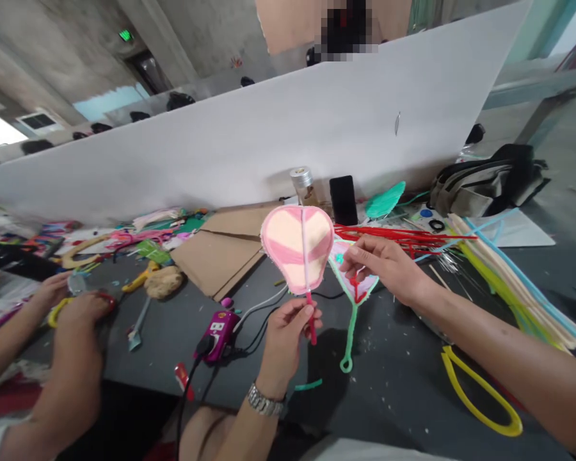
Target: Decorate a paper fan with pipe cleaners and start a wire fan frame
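My left hand (290, 323), with a metal watch at the wrist, is closed round the red handle of a pink and cream fan-shaped craft piece (281, 240). The piece is held upright above the table, a pale stick running down its middle. To its right, my right hand (381, 262) has its fingers drawn together; whatever they may hold is too small to make out. Beneath that hand lies a second fan-shaped piece with a green rim and a looped green handle (352, 333). A bent red strip (359, 291) shows on it, and my fingers partly cover it.
Red pipe cleaners (413, 238) lie behind my right hand; yellow, cream and blue ones (523, 282) stretch rightward. A purple power strip (217, 334) with cables, cardboard (216, 256) and a yellow loop (482, 400) are on the table. At left, another person's hands (84, 304) hold scissors.
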Tool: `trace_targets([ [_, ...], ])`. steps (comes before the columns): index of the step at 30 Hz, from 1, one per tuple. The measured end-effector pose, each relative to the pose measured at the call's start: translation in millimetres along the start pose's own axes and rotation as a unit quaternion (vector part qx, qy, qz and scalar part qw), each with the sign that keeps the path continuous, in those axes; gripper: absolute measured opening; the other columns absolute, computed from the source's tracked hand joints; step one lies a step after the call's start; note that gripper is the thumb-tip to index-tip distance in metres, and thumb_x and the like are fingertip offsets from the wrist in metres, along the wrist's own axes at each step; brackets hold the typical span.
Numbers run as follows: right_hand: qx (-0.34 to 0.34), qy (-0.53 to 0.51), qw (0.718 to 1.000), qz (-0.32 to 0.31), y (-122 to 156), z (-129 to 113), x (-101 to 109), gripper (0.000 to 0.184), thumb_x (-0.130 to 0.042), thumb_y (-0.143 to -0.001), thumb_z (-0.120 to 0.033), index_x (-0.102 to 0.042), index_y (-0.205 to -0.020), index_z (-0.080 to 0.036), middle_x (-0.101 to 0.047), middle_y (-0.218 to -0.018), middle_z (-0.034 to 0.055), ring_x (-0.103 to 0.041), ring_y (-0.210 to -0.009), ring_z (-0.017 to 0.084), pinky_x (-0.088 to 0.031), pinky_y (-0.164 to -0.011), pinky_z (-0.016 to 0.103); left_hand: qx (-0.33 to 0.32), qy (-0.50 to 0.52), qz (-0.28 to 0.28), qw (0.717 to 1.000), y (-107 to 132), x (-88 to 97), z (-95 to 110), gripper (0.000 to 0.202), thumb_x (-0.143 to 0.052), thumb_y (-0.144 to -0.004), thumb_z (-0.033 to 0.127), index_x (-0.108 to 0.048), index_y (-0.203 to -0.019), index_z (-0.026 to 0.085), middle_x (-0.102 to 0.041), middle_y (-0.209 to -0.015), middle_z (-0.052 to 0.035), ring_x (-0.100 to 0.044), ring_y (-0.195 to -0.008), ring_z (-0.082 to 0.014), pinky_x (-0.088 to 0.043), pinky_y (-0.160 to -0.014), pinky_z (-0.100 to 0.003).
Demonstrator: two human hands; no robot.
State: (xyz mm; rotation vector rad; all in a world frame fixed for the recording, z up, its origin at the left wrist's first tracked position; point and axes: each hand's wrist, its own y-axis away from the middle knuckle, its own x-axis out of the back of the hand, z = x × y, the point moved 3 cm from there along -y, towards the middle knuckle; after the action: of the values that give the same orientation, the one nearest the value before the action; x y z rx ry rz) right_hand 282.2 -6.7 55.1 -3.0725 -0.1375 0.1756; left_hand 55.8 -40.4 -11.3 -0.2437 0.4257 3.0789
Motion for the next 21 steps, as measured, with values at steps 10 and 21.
trace_targets([
  [10,-0.156,0.194,0.959,-0.133,30,47,7,0.022,-0.069,-0.081,-0.031,-0.062,-0.063,-0.02,-0.068,-0.058,0.0002,-0.059,-0.05,0.014,-0.042,-0.05,0.024,-0.003,0.036,0.007,0.999,-4,3.6,-4,0.043,-0.094,-0.062,0.044,-0.075,-0.086,0.013,-0.073,-0.074,-0.0033,-0.066,-0.059,-0.0115,-0.048,-0.049,-0.019],
  [21,-0.276,0.531,0.801,-0.034,47,80,-22,0.036,-0.068,-0.093,-0.051,-0.073,-0.078,-0.018,-0.077,-0.091,0.0143,-0.074,-0.091,0.029,-0.045,-0.072,0.032,-0.033,0.071,-0.017,0.997,-34,-4.7,-10,0.048,-0.095,-0.061,0.045,-0.074,-0.091,0.014,-0.075,-0.076,-0.0027,-0.069,-0.061,-0.0125,-0.05,-0.053,-0.02],
])
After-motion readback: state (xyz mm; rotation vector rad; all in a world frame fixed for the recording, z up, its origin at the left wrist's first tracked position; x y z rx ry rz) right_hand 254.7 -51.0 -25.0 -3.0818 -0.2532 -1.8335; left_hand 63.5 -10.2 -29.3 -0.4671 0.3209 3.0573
